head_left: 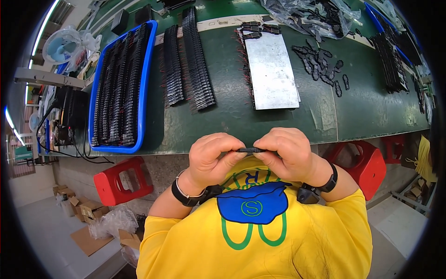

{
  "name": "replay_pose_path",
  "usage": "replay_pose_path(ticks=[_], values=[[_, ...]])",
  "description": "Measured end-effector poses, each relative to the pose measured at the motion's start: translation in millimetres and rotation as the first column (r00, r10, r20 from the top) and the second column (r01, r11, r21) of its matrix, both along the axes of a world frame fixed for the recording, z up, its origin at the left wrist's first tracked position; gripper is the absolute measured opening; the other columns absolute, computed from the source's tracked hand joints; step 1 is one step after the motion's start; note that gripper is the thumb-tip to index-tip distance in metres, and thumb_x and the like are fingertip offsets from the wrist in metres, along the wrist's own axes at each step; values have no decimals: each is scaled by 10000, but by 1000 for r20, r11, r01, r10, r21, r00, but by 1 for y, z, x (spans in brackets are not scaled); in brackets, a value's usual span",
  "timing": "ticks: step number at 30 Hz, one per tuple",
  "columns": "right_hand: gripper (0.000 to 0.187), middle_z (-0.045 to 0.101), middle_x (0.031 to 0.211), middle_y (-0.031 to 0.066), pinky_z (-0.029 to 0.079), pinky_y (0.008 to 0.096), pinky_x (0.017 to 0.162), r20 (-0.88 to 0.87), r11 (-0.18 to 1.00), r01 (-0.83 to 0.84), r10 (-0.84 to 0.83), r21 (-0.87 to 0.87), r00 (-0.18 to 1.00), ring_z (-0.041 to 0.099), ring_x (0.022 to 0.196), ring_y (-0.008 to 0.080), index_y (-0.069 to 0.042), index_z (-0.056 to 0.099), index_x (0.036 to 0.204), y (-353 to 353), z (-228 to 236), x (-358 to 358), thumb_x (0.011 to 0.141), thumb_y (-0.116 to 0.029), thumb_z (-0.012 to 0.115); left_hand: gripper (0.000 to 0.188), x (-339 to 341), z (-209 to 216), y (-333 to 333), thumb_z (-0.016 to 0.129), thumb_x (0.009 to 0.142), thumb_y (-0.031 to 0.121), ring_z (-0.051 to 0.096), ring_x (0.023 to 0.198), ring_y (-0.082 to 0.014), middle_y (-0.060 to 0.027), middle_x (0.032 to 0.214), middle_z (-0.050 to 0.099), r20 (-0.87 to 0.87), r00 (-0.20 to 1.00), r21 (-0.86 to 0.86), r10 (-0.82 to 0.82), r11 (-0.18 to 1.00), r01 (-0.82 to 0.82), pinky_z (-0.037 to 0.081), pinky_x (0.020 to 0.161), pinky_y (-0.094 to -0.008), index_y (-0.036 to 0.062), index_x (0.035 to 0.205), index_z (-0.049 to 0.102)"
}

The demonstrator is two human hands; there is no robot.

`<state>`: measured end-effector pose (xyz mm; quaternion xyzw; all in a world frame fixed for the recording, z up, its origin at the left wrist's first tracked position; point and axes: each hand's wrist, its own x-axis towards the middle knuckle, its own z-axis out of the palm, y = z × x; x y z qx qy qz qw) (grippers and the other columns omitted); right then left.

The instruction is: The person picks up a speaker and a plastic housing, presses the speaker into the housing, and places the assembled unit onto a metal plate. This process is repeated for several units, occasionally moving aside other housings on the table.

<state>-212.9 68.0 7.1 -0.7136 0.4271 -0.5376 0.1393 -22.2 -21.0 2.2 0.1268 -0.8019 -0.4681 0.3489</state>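
Between my two hands, just off the table's near edge, is a small flat black part point(251, 150) seen edge-on. My left hand point(215, 153) pinches one end of it, thumb below and curled fingers above. The other end sits in a like pinch of my right hand point(286, 151). Which kind of part it is, I cannot make out. Ahead on the green table lies a silvery-white plate point(272, 69), with several small black parts point(253, 30) at its far end and reddish wires along its left side. Loose black parts point(318, 63) are scattered right of it.
A blue tray point(148, 69) filled with rows of black parts stands at left. Beside it lie two long black rows point(197, 60). A clear plastic bag point(316, 18) holds more parts at the back. Red stools point(124, 180) stand below the table edge; a fan point(62, 45) is far left.
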Motion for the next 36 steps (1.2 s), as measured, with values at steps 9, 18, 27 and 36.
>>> replay_pose_path(ticks=[9, 18, 27, 36], values=[[207, 616, 714, 113, 437, 325, 477, 2, 997, -66, 66, -37, 998, 575, 547, 260, -3, 582, 886, -5, -7, -1, 722, 14, 707, 173, 4, -3, 3, 718, 808, 75, 618, 700, -163, -96, 821, 656, 19, 1000, 119, -4, 993, 2, 475, 614, -260, 4, 937, 628], [242, 624, 720, 119, 457, 325, 491, -40, 996, -68, 66, -50, 997, 592, 563, 264, 2, 591, 896, -5, -8, 4, 704, -9, 739, 258, 4, 24, -8, 766, 685, 11, 633, 692, -223, -110, 832, 665, 86, 996, -259, -16, 965, 38, 485, 602, -286, 21, 923, 666], [286, 638, 741, 119, 464, 322, 503, 74, 988, -63, 53, 143, 996, 600, 575, 262, 10, 611, 927, -6, 1, 9, 697, -55, 769, 226, 12, 18, -4, 762, 662, -10, 619, 612, -229, -95, 748, 654, 34, 997, -223, 70, 973, -60, 467, 542, -287, 14, 871, 678], [228, 623, 711, 116, 440, 329, 477, -94, 996, -88, 86, -21, 992, 580, 545, 261, 2, 594, 885, -14, -9, 9, 719, -43, 742, 213, 19, 8, 3, 759, 691, -19, 605, 630, -183, -100, 777, 652, 92, 990, -13, 110, 994, -109, 457, 553, -254, -5, 885, 674]])
